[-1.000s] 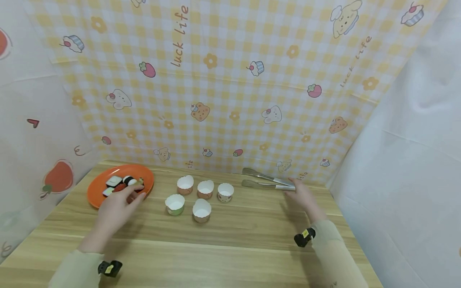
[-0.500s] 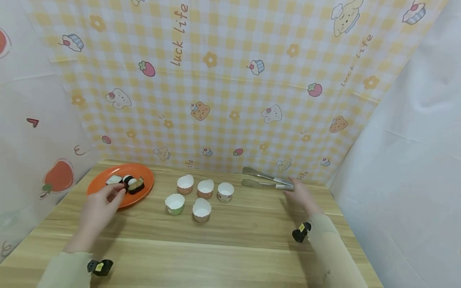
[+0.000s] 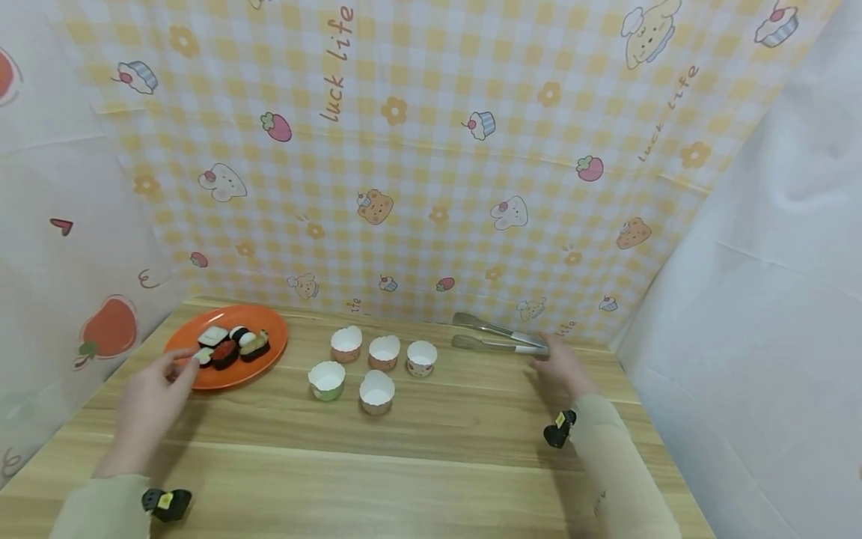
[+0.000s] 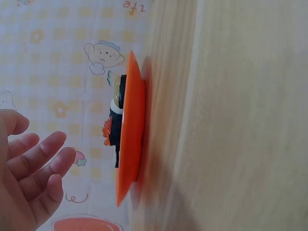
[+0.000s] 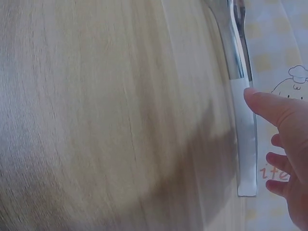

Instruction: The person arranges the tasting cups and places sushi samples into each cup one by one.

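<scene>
An orange plate at the back left of the table bears several sushi pieces, among them one with a red roe top and one with a tan top. My left hand is by the plate's near left edge, partly covering it from the head camera. In the left wrist view its loosely bent fingers hold nothing and are apart from the plate. Metal tongs with white grips lie spread at the back right. My right hand is at their joined end, thumb extended over one grip.
Several paper baking cups stand between plate and tongs, near the back of the wooden table. A yellow checked cloth hangs behind. White cloths close off the left and right sides.
My left hand has drawn back from over the sushi, leftward and toward me, uncovering the red-topped piece and its neighbours. My right hand stays almost still by the tongs.
</scene>
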Demonstrator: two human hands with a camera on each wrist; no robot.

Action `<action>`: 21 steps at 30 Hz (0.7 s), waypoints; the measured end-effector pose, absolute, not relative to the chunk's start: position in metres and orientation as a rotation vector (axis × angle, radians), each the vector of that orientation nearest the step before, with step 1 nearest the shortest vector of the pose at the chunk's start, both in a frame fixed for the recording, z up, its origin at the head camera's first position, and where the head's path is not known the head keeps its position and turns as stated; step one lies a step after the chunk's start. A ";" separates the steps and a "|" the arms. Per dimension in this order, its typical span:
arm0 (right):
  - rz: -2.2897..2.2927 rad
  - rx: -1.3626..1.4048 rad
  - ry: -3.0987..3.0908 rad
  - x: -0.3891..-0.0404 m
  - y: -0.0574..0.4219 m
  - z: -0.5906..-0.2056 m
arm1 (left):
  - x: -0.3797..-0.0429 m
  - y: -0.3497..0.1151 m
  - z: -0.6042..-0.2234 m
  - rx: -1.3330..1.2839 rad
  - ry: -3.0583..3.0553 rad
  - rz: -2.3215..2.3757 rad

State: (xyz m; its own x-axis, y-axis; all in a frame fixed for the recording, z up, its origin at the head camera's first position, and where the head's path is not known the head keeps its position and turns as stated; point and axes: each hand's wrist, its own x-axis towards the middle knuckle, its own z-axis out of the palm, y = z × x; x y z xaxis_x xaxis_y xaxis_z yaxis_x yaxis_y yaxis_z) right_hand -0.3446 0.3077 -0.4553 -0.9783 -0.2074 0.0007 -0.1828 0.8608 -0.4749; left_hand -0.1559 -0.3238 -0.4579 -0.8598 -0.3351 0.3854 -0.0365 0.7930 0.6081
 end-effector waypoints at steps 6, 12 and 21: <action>-0.675 -0.329 2.997 -0.345 0.308 -0.458 | -0.151 -0.332 -0.461 0.436 -2.536 -0.880; -0.648 -0.332 2.997 -0.342 0.305 -0.458 | -0.149 -0.337 -0.460 0.560 -2.560 -0.893; -0.627 -0.344 2.980 -0.351 0.302 -0.466 | -0.144 -0.344 -0.463 0.654 -2.532 -0.994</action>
